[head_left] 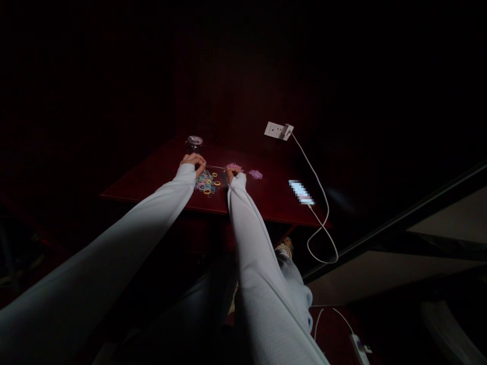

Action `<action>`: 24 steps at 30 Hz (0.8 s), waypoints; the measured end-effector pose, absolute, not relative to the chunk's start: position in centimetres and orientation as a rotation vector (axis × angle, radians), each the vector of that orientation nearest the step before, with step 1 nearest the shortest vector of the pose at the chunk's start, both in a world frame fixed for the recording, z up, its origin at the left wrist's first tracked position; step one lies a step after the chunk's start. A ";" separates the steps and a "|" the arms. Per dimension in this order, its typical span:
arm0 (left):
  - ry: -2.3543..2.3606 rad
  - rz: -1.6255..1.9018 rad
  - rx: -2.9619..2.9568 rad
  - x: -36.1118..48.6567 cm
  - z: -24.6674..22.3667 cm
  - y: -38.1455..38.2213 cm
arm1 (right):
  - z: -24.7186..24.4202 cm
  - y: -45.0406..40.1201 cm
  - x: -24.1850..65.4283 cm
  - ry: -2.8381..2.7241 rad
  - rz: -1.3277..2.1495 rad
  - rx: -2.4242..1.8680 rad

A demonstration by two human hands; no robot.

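Note:
A thin pale strand [215, 167] is stretched taut between my two hands; it is too small to tell its exact kind. My left hand [195, 161] pinches its left end, thumb and fingers together. At the other end, my right hand [235, 173] is closed in a pinch, its fingertips partly hidden. Below and between the hands lies a pile of small multicoloured hair ties [206, 183], with several yellow ones on top. Just behind my right hand is a heap of pink-purple bands [233, 167], and a smaller pink-purple heap [256, 174] lies to its right.
A clear round jar [195, 143] stands behind my left hand on the dark red table [175, 190]. To the right lies a lit phone [301, 192], its white cable [318, 175] running to a wall socket [274, 130]. A power strip [359, 349] is on the floor, lower right.

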State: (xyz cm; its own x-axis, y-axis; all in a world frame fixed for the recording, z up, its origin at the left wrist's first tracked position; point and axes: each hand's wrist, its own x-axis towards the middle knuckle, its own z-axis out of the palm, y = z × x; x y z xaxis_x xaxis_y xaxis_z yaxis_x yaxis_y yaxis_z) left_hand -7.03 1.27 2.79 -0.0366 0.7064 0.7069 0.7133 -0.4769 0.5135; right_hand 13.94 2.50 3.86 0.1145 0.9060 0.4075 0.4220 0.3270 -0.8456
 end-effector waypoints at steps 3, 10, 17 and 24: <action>-1.639 -1.622 -2.096 -6.9 2.9 1.3 | 4.4 2.0 13.8 -1.401 0.610 -1.375; -1.650 -1.550 -2.148 -7.5 3.1 1.1 | 4.4 2.1 13.9 -1.391 0.574 -1.366; -1.723 -1.611 -2.005 -6.6 2.4 2.1 | 4.6 1.5 13.7 -1.397 0.594 -1.353; -1.700 -1.423 -2.274 -5.9 2.5 1.6 | 3.9 1.2 13.3 -1.662 0.653 -1.202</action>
